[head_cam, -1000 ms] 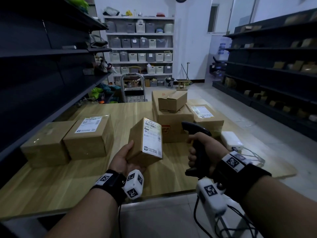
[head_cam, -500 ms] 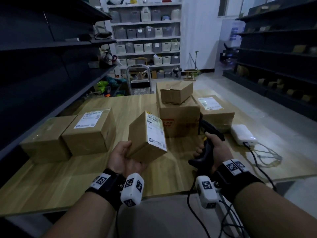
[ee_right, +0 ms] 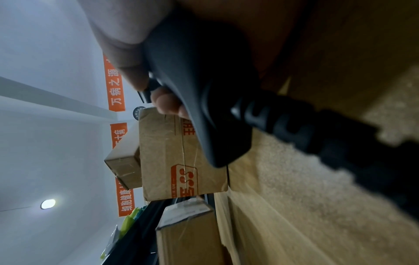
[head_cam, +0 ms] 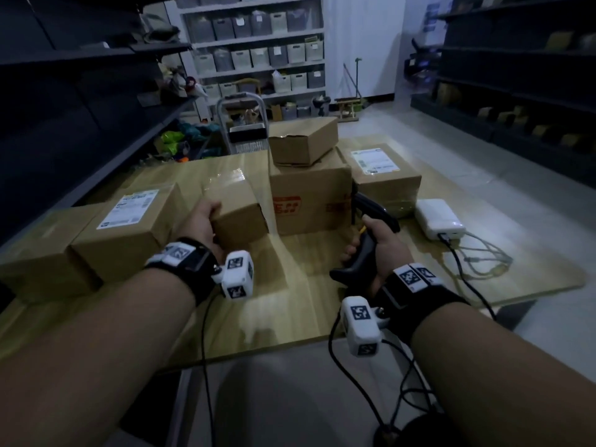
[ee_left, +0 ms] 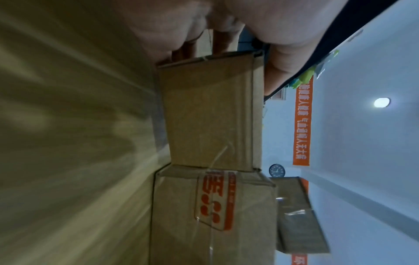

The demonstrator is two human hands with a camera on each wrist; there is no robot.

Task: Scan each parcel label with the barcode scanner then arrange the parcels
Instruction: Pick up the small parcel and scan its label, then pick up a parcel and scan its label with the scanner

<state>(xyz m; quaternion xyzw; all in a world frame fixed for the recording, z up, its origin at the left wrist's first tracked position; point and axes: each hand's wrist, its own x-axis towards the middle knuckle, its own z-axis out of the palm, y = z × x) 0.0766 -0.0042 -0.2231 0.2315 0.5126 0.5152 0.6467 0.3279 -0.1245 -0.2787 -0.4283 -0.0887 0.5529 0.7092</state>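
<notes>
On the tabletop (head_cam: 283, 317), two parcels (head_cam: 122, 233) sit side by side at the left. A small parcel (head_cam: 303, 140) is stacked on the large box (head_cam: 309, 201) at the centre, a labelled parcel (head_cam: 383, 175) just right of it, and the charger (head_cam: 438, 217) further right.

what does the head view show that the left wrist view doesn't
Only the head view shows the right hand gripping the barcode scanner, the labelled parcels on the table and the white power bank. Only the left wrist view shows a wall clock and an orange banner. Both show the left hand holding the small parcel beside the red-printed box.
</notes>
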